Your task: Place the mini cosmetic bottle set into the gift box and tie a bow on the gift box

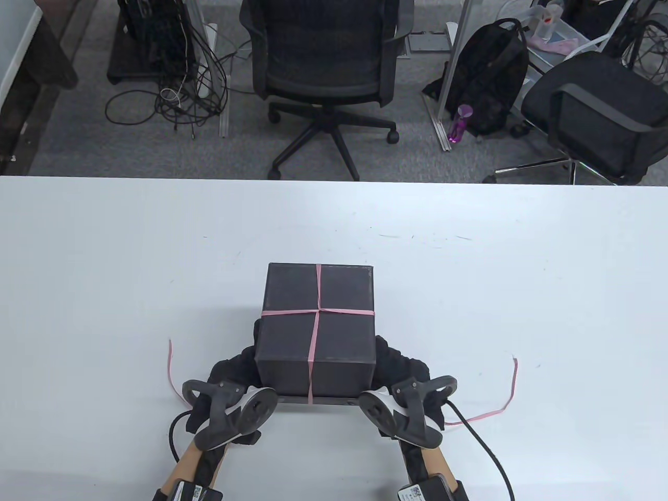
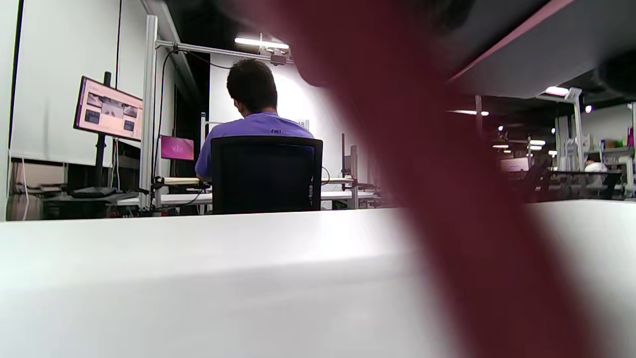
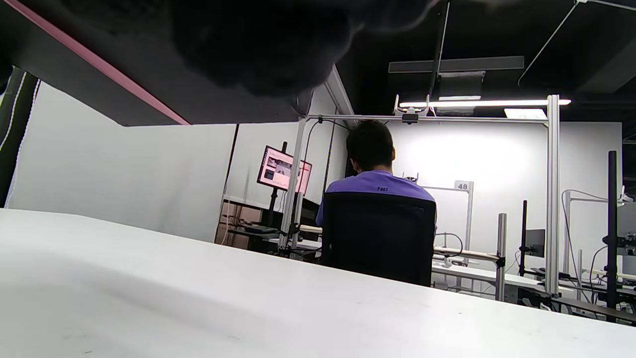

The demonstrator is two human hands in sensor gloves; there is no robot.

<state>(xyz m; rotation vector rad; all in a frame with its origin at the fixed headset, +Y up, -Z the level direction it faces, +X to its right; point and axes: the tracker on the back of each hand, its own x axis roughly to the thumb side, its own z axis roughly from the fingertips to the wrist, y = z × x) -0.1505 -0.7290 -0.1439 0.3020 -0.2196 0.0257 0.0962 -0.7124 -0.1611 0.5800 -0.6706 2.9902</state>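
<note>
The black gift box is closed and tilted up off the white table near its front edge. A thin pink ribbon crosses on its top face. My left hand grips the box's left side and my right hand grips its right side, with the fingers mostly hidden under it. The ribbon's loose ends trail on the table at the left and right. The right wrist view shows the box's underside and a gloved finger. The left wrist view shows blurred ribbon. No bottles are visible.
Beyond the table's far edge stand an office chair, a black backpack and a second chair. Both wrist views show a person in a purple shirt seated with their back turned at another desk.
</note>
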